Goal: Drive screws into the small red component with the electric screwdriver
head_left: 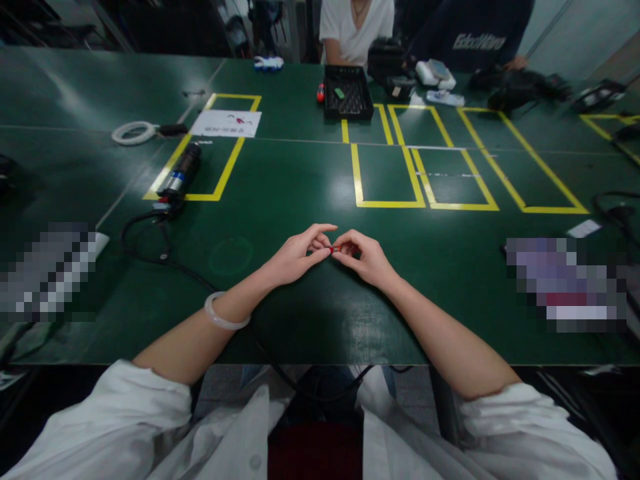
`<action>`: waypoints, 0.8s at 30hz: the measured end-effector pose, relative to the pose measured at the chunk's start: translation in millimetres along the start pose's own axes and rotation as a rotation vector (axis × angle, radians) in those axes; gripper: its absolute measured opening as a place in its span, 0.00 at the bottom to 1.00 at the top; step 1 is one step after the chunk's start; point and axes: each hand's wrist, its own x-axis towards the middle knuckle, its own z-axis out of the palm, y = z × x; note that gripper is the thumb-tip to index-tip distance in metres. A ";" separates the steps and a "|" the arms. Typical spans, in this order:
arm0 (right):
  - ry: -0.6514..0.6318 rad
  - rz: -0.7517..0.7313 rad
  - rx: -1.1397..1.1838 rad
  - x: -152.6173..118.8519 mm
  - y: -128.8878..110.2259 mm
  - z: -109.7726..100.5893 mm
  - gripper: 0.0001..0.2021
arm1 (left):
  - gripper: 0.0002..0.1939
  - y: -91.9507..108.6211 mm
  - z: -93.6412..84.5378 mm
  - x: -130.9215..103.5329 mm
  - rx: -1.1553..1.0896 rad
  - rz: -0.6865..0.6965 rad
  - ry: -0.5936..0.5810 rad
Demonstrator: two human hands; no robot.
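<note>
One small red piece (335,249), straight ahead at twelve o'clock, pinched between my left hand (299,256), forefinger extended, and right hand (369,259), fingers curled narrow. One black tray (349,115), farther off, also twelve o'clock.

The red piece (332,250) is too small to identify, the sheet's (213,124) print blurred, a person (356,28) cropped above.

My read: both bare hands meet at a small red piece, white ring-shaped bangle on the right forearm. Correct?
Wrong side: the head view shows the white ring-shaped bangle around the left forearm. The left hand and right hand do meet at the small red piece.
</note>
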 end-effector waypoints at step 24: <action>-0.014 0.153 0.162 2.8 1.6 0.9 0.12 | 0.24 3.6 -2.5 -3.2 0.260 0.126 0.043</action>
